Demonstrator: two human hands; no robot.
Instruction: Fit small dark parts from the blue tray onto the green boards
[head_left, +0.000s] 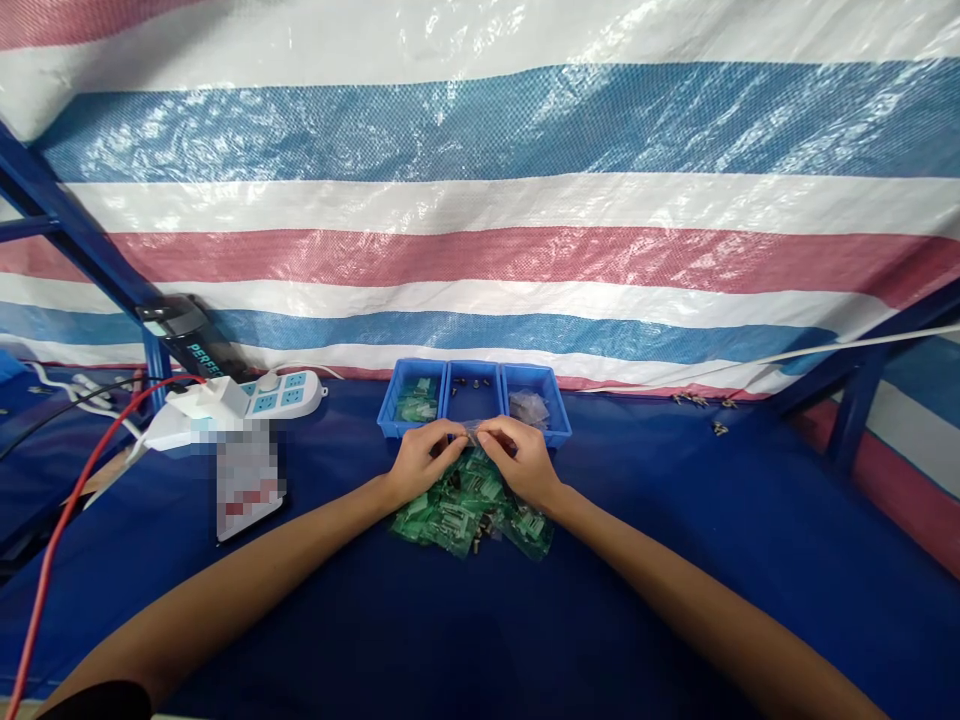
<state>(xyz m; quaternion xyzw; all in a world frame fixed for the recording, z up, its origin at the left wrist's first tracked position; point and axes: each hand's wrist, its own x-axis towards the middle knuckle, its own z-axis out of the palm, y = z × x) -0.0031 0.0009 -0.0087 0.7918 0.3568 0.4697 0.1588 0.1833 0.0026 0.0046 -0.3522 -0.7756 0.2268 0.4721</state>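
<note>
Both hands meet just in front of the blue bins, fingertips pinched close together. My left hand [426,458] and my right hand [523,460] are closed on the edge of a small clear plastic bag [473,428]; its contents I cannot make out. Under and in front of them lies a pile of green-tinted plastic packets [450,520] holding small pale parts. A few loose screws [477,543] lie at the pile's near side. Behind the hands, the left bin [386,408] holds green packets, the middle bin [472,400] a few small screws, the right bin [561,425] clear bags.
On the left are a white power strip [300,395], a phone-like device [251,490], a dark bottle [191,335] and a red cable [56,540]. Small metal pieces [720,428] lie at the right rear. A striped sheet [480,255] hangs behind the blue table [660,520].
</note>
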